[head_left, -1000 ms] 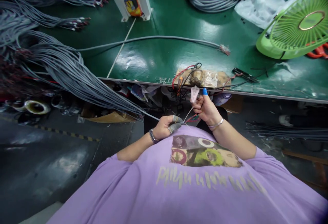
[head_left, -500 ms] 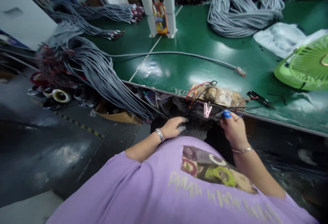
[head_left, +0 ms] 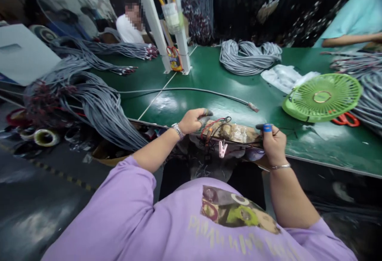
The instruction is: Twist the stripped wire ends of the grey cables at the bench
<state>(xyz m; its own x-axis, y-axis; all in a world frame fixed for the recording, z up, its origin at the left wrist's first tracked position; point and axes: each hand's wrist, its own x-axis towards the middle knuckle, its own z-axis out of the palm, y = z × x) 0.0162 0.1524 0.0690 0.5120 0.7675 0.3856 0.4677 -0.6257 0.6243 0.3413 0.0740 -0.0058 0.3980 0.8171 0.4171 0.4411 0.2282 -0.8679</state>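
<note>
My left hand (head_left: 193, 121), with dark covers on its fingertips, reaches over the table edge at the left end of a tape-wrapped brown board (head_left: 237, 133). Its fingers are stretched and apart, with nothing seen in them. At the board's right end my right hand (head_left: 273, 143) is closed, blue tape round its thumb. A dark bit shows at its fingers; what it holds is mostly hidden. Red and black wires (head_left: 213, 127) lie on the board's left part, and a pink clip (head_left: 222, 149) hangs from its front edge. A grey cable (head_left: 191, 89) with a stripped end lies behind.
Grey cable bundles lie at the left (head_left: 104, 110) and far back (head_left: 247, 58). A green fan (head_left: 325, 97) stands at the right by red-handled scissors (head_left: 347, 118) and a plastic bag (head_left: 286, 78). White posts (head_left: 182, 50) rise from the green table (head_left: 209, 70). Two other people sit beyond.
My left hand has risen from below the table edge to the board's left end. My right hand has moved onto the board's right end, where a black tool lay in sight. The view has tilted up.
</note>
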